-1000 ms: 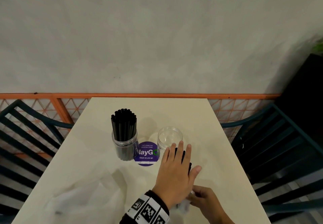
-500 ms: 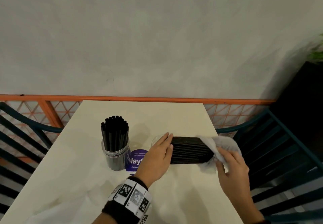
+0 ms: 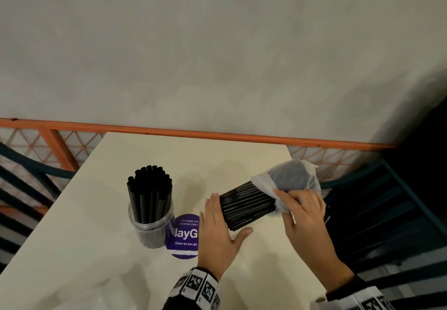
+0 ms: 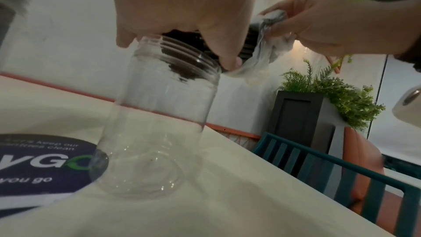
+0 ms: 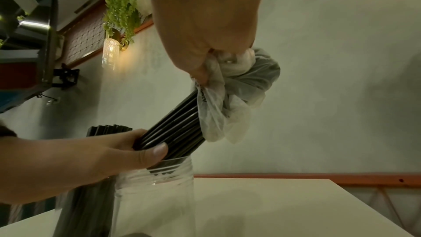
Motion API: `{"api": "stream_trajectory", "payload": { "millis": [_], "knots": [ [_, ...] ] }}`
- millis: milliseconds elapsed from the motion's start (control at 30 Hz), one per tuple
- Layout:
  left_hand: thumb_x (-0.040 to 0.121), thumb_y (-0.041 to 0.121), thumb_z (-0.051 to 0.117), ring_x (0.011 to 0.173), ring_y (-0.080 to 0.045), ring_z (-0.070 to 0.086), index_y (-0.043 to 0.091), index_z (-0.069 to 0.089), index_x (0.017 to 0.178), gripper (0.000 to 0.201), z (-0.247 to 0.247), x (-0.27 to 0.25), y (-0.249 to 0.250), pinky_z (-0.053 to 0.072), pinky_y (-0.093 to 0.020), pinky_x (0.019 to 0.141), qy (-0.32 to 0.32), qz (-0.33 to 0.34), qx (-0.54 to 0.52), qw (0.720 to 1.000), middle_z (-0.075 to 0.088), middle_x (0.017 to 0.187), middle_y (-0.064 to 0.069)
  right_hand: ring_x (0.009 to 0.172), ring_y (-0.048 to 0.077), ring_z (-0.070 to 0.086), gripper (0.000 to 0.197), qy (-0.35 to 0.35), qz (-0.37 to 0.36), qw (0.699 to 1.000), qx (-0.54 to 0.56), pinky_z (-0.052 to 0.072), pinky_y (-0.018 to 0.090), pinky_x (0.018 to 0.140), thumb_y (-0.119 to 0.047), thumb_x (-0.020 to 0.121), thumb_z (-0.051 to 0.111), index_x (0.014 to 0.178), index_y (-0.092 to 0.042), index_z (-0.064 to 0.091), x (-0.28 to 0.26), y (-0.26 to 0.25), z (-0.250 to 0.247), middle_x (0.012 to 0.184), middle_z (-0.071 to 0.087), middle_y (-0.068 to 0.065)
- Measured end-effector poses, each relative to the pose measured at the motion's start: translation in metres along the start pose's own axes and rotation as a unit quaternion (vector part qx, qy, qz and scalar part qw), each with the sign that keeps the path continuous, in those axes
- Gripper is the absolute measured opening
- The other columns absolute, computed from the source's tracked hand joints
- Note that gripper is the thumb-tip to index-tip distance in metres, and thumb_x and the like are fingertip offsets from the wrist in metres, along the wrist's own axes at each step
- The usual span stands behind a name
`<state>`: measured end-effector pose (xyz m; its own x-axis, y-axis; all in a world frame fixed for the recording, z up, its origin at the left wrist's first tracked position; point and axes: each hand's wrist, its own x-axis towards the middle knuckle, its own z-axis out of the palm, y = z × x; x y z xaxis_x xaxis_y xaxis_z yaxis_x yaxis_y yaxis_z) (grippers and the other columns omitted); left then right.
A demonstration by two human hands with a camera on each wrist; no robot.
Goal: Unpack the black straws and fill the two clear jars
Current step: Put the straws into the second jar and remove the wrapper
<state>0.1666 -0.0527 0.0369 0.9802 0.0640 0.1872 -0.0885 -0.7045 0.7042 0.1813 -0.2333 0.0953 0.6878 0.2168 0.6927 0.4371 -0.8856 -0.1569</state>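
A bundle of black straws (image 3: 246,205) is held tilted above the table, its lower end at the mouth of the empty clear jar (image 4: 157,123). My left hand (image 3: 217,215) cups that lower end, thumb under the bundle (image 5: 175,127). My right hand (image 3: 300,205) grips the upper end through the thin white plastic bag (image 3: 290,176) still wrapped round it. In the head view the left hand hides the empty jar, which shows in the right wrist view (image 5: 154,195). To the left a second clear jar (image 3: 151,222) stands packed with upright black straws (image 3: 150,189).
Both jars stand beside a round purple sticker (image 3: 185,234) on the cream table (image 3: 96,213). Dark teal slatted chairs flank it on the right (image 3: 375,213) and left (image 3: 24,176). An orange rail (image 3: 217,135) and a grey wall run behind.
The bundle was lifted off the table and swung level. Since then its bagged end has risen in my right hand, so it slopes down toward my left hand over the empty jar.
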Motion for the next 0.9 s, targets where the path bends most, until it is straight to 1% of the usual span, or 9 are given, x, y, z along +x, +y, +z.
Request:
{"api": "stream_trajectory", "payload": {
  "millis": [100,267,400,467,533,600,700,800,900],
  "knots": [
    [0.075,0.070,0.044,0.129,-0.037,0.040,0.003,0.022,0.138,0.095,0.005,0.000,-0.002,0.041,-0.052,0.103,0.010,0.004,0.023,1.000,0.042,0.139,-0.021,0.091,0.017,0.045,0.032,0.002,-0.035,0.999,0.005,0.022,0.024,0.099,-0.014,0.084,0.046,0.107,-0.009,0.068,0.006,-0.004,-0.001,0.093,0.047,-0.001],
    [0.077,0.067,0.043,0.127,-0.039,0.043,-0.002,0.028,0.135,0.091,0.008,-0.001,-0.004,0.043,-0.051,0.100,0.009,-0.008,0.046,0.999,0.042,0.139,-0.025,0.093,0.017,0.046,0.033,-0.023,-0.116,0.993,-0.022,0.020,0.027,0.103,-0.012,0.085,0.045,0.108,-0.008,0.067,0.015,-0.015,-0.007,0.095,0.043,-0.003],
    [0.069,0.072,0.048,0.133,-0.034,0.036,0.002,0.021,0.138,0.102,0.008,-0.001,-0.010,0.039,-0.049,0.105,0.027,-0.013,-0.012,0.999,0.037,0.143,-0.022,0.093,0.017,0.047,0.030,-0.040,-0.187,0.980,-0.061,0.021,0.029,0.104,-0.010,0.086,0.047,0.107,-0.009,0.068,0.021,-0.015,-0.009,0.097,0.045,-0.001],
    [0.065,0.076,0.048,0.134,-0.031,0.034,0.004,0.015,0.142,0.111,0.007,0.000,-0.013,0.036,-0.047,0.108,0.018,-0.015,-0.035,0.999,0.034,0.145,-0.018,0.094,0.018,0.047,0.034,-0.064,-0.209,0.973,-0.078,0.020,0.030,0.105,-0.010,0.094,0.036,0.106,-0.010,0.068,0.023,-0.013,-0.011,0.095,0.053,0.000],
    [0.064,0.082,0.039,0.139,-0.032,0.025,0.006,0.011,0.144,0.114,0.007,0.001,-0.015,0.027,-0.046,0.114,0.000,0.000,-0.012,1.000,0.025,0.151,-0.014,0.094,0.019,0.047,0.039,-0.103,-0.233,0.963,-0.094,0.019,0.032,0.107,-0.006,0.095,0.029,0.110,-0.011,0.064,0.023,-0.016,-0.013,0.088,0.063,0.003],
    [0.062,0.086,0.028,0.142,-0.032,0.016,0.007,0.011,0.144,0.116,0.009,0.001,-0.016,0.017,-0.043,0.115,-0.021,0.002,0.012,1.000,0.017,0.155,-0.011,0.094,0.019,0.048,0.036,-0.133,-0.260,0.949,-0.115,0.024,0.034,0.107,-0.004,0.089,0.034,0.114,-0.012,0.058,0.022,-0.022,-0.013,0.086,0.064,0.003],
    [0.060,0.090,0.017,0.141,-0.033,0.021,0.004,0.017,0.143,0.120,0.011,0.003,-0.018,0.020,-0.044,0.114,-0.021,0.002,0.024,0.999,0.022,0.153,-0.014,0.089,0.018,0.052,0.037,-0.166,-0.299,0.926,-0.162,0.033,0.039,0.099,-0.007,0.091,0.029,0.118,-0.014,0.054,0.019,-0.032,-0.008,0.085,0.063,0.000],
    [0.052,0.093,0.007,0.142,-0.027,0.017,0.005,0.010,0.144,0.128,0.008,0.004,-0.019,0.019,-0.043,0.116,-0.040,-0.004,0.015,0.999,0.018,0.154,-0.011,0.081,0.017,0.048,0.049,-0.201,-0.333,0.892,-0.228,0.033,0.036,0.093,-0.007,0.093,0.015,0.118,-0.018,0.056,0.020,-0.042,-0.007,0.083,0.062,-0.005],
    [0.052,0.094,0.012,0.142,-0.027,0.016,0.005,0.010,0.144,0.128,0.007,0.004,-0.019,0.020,-0.045,0.117,-0.041,-0.007,0.002,0.999,0.018,0.154,-0.011,0.081,0.016,0.054,0.057,-0.207,-0.353,0.873,-0.266,0.032,0.036,0.091,-0.007,0.093,0.008,0.116,-0.020,0.058,0.036,-0.048,-0.015,0.087,0.062,-0.006]
  ]
}}
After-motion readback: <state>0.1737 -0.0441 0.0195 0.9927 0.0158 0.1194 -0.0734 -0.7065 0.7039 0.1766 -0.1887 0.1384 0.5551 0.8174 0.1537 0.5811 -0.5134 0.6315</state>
